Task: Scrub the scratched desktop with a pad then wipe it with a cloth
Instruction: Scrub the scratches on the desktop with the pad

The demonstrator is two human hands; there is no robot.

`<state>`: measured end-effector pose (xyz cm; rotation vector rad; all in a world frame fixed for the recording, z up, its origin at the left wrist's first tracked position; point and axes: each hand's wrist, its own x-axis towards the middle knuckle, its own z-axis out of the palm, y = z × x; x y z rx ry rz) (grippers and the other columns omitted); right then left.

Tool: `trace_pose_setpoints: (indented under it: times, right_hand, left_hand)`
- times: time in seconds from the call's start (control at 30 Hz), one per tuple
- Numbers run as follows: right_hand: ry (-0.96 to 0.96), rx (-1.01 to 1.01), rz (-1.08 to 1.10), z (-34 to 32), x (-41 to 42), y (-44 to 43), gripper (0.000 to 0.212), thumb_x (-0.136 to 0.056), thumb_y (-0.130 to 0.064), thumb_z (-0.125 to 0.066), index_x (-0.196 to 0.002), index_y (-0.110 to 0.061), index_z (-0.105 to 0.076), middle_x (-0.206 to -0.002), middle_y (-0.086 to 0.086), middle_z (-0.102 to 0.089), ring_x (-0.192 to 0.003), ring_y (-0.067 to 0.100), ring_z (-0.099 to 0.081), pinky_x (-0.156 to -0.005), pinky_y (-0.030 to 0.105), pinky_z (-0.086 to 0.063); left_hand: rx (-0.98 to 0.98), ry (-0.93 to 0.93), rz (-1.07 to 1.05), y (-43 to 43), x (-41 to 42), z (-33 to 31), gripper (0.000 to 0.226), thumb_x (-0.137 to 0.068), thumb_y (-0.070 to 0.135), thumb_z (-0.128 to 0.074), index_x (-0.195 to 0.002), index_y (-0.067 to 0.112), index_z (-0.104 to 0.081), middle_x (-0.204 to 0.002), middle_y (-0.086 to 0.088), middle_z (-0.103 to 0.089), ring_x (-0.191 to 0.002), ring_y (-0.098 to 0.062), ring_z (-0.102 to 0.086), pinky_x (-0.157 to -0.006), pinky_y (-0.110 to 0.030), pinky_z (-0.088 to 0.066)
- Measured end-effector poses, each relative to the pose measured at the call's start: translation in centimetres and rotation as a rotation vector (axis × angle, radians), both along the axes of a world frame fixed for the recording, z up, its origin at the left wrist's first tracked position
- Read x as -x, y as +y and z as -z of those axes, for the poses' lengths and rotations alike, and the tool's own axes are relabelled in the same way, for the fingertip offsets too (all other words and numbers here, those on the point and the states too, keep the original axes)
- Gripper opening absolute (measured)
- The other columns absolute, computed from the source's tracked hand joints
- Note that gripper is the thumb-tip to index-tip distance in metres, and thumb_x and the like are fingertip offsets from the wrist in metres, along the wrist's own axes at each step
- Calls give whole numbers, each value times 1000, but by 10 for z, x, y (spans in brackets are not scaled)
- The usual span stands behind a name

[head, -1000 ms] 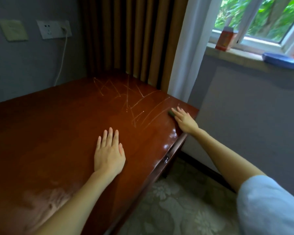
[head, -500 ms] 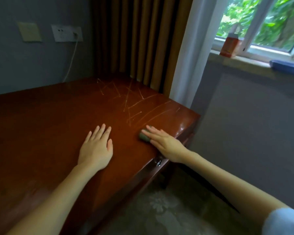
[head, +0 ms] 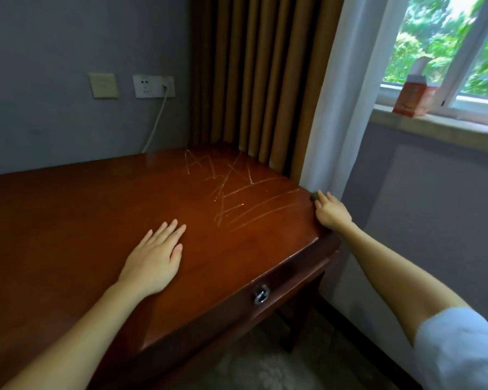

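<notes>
Your left hand lies flat on the worktop, palm down, fingers straight. Your right hand presses the dark green pad under extended fingers at the worktop's far right edge, just beside the scratches.

The glossy reddish-brown wooden desktop fills the left and middle of the frame. Thin pale scratches cross each other on its far right part, some short and steep, some long and running toward the right edge. The small dark green scrubbing pad lies at that edge, right of centre, mostly covered by the right hand that presses on it.
</notes>
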<state>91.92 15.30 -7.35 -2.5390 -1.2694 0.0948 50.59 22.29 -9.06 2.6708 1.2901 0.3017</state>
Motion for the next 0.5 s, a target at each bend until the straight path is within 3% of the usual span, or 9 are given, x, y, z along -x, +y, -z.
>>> trace_pose_setpoints:
  times: [0.17, 0.3, 0.37, 0.5]
  right_hand:
    - [5, -22, -443, 3, 92, -1, 47, -104, -30, -26, -151, -28, -20, -160, -1, -12, -147, 16, -9, -119, 32, -6]
    - [-25, -80, -807, 6, 168, -58, 47, -104, -25, -29, -149, -35, -19, -156, -16, -9, -144, -1, -1, -115, 16, 3]
    - [-2, -102, -784, 6, 161, -84, 47, -104, -24, -30, -148, -39, -21, -155, -21, -10, -142, -5, -3, -116, 16, 0]
    - [12, -108, -352, 2, 80, -70, 46, -103, -23, -31, -147, -35, -28, -157, -9, -17, -144, 11, -18, -117, 28, -11]
  left_hand:
    - [6, -16, 0, -1, 0, -1, 51, -103, 37, -20, -153, 31, -10, -160, 9, -4, -147, -6, 0, -120, -29, -1]
    - [3, 1, 12, 0, 1, -1, 51, -103, 38, -18, -153, 30, -9, -160, 9, -3, -147, -7, 1, -120, -29, 0]
    - [-1, 7, 11, 1, 0, 0, 51, -103, 38, -17, -153, 29, -8, -160, 8, -2, -147, -7, 2, -120, -29, 0]
    - [-5, 4, 3, 1, 0, 1, 52, -103, 38, -17, -153, 29, -8, -160, 8, -2, -147, -8, 2, -120, -30, 0]
